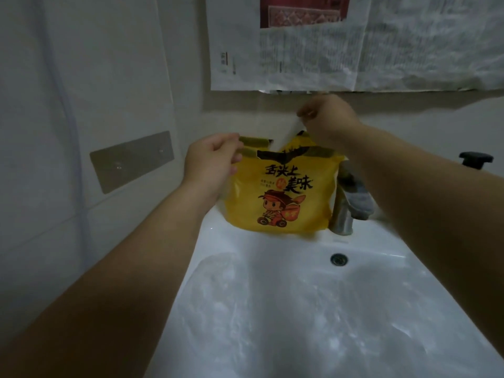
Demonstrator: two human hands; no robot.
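the yellow plastic bag [281,197] stands on the back ledge of the white washbasin [272,249], just left of the metal tap [346,211] and about touching it. the left hand [211,162] pinches the handle strip at the bag's left, fingers curled round it, pulling the mouth open. the right hand [328,118] is above the mouth, its fingers grasping a white papery piece [286,135] whose lower end dips into the opening. whether that piece is going in or coming out cannot be told.

the ledge is narrow and the bag soft, so it probably stands mostly by the left hand's pull. a slack pinch could let it slump forward into the bowl, which looks wet. a hard tug from the right hand might tip it the same way, or tear the thin handle. the white piece is held only by its top end, so it could slip and land in the basin rather than the bag. the tap could also snag the bag's right side.
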